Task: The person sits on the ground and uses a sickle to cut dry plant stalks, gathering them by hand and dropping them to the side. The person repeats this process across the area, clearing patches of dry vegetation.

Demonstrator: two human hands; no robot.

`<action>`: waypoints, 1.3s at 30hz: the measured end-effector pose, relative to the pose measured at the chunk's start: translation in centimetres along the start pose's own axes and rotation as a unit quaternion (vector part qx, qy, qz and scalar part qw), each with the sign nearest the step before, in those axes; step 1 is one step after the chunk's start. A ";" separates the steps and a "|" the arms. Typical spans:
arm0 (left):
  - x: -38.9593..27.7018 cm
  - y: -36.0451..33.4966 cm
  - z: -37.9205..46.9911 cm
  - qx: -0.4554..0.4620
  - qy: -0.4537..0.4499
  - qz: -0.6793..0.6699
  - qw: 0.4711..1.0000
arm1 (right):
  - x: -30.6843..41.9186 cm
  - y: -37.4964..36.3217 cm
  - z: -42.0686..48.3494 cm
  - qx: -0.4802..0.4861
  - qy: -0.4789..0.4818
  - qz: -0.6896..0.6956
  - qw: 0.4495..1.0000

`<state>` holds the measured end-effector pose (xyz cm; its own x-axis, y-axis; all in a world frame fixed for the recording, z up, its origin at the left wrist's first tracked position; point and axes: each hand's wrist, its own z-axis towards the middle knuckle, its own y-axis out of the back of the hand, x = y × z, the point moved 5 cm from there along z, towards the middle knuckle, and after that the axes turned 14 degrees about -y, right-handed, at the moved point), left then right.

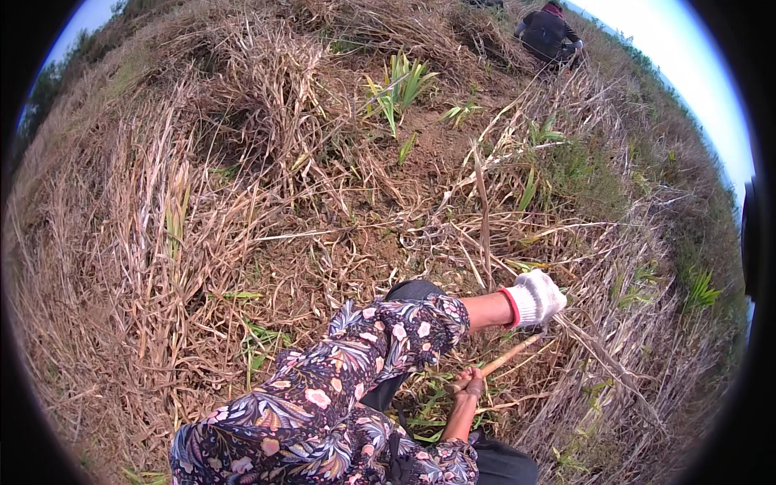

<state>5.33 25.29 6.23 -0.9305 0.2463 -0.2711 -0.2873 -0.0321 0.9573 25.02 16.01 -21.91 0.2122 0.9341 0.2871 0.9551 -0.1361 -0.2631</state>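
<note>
My left hand, in a white knitted glove with a red cuff, is closed at the edge of the dry grass at right. Dry grass stalks run down and right from beneath its fingers. Below it, my bare right hand grips the wooden handle of a hand tool. The handle slants up toward the glove; a small grey metal part shows at its far end, and the rest of the tool's head is hidden among the glove and stalks.
Dense dry grass stands at left and along the right side. Green leafy plants grow beside bare brown soil above. Another person in dark clothes crouches at the upper right. Cut stalks litter the ground.
</note>
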 end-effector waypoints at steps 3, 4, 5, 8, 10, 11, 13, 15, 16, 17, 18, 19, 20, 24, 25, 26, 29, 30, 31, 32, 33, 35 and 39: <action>0.4 -0.2 0.1 0.006 0.019 0.010 1.000 | 0.3 -0.1 -0.2 0.013 0.010 0.007 1.000; 0.2 -0.2 0.1 -0.006 0.012 0.015 1.000 | 0.2 -0.1 -0.2 0.018 0.003 0.003 1.000; 0.3 -0.1 0.1 -0.007 0.011 0.016 1.000 | 0.4 -0.1 -0.2 0.026 0.008 -0.001 1.000; 0.1 -0.1 0.2 0.001 -0.002 0.008 1.000 | 0.5 -0.1 0.1 0.049 0.012 -0.010 0.999; 0.2 -0.1 0.1 0.008 0.014 0.005 1.000 | 0.7 0.1 0.3 0.063 0.013 -0.005 0.998; 0.2 -0.1 0.1 0.012 0.013 0.008 1.000 | 0.8 0.2 0.4 0.061 0.017 -0.007 0.998; 0.2 0.0 0.0 0.011 0.002 0.015 1.000 | 1.0 0.5 0.5 0.067 0.022 -0.007 0.997; 0.2 0.1 -0.1 -0.001 -0.007 0.019 1.000 | 1.0 0.6 0.5 0.088 0.017 0.003 0.996; 0.2 0.2 -0.1 -0.012 -0.011 0.021 1.000 | 1.0 0.6 0.4 0.095 0.017 0.008 0.995; 0.2 0.2 -0.1 -0.018 -0.013 0.022 1.000 | 1.0 0.6 0.3 0.098 0.020 0.006 0.995; 0.2 0.1 -0.1 -0.017 -0.016 0.024 0.999 | 1.1 0.6 0.2 0.097 0.026 0.003 0.995; 0.2 0.1 -0.1 -0.022 -0.018 0.026 0.999 | 1.1 0.6 0.1 0.093 0.033 0.000 0.995; 0.3 0.0 0.0 -0.022 -0.018 0.027 0.999 | 1.1 0.5 0.1 0.098 0.031 0.004 0.995; 0.1 0.0 0.0 -0.029 -0.027 0.039 0.998 | 1.2 0.6 -0.1 0.106 0.015 0.022 0.994; 0.2 -0.1 -0.1 -0.003 -0.007 0.036 0.999 | 1.2 0.6 -0.2 0.118 0.011 0.026 0.993; 0.2 0.0 -0.2 -0.006 -0.003 0.028 1.000 | 1.4 0.6 -0.2 0.126 0.006 0.019 0.992; 0.3 0.2 -0.4 0.012 0.003 0.003 1.000 | 1.8 1.1 0.3 0.087 0.001 0.033 0.996; 0.3 0.4 -0.4 0.007 -0.007 -0.002 1.000 | 1.9 1.2 0.4 0.094 -0.006 0.046 0.994; 0.3 0.4 -0.4 0.003 -0.012 -0.011 1.000 | 2.0 1.4 0.6 0.068 -0.002 0.032 0.997; 0.3 0.4 -0.4 0.006 -0.013 -0.009 1.000 | 2.2 1.4 0.7 0.073 -0.002 0.035 0.997; 0.3 0.3 -0.3 0.014 -0.019 -0.007 1.000 | 2.3 1.5 0.8 0.068 -0.001 0.036 0.997; 0.4 0.1 -0.4 -0.001 -0.015 -0.010 1.000 | 2.6 1.4 0.9 0.096 -0.004 0.062 0.993; 0.5 -0.3 -0.1 -0.013 -0.024 0.016 0.999 | 3.9 1.7 1.0 0.151 0.040 0.049 0.986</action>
<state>4.96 25.34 5.82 -0.9272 0.2913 -0.2355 -0.2651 -0.0661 0.9620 27.28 19.79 -22.12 0.3283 0.8908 0.3142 0.8259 -0.1093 -0.5531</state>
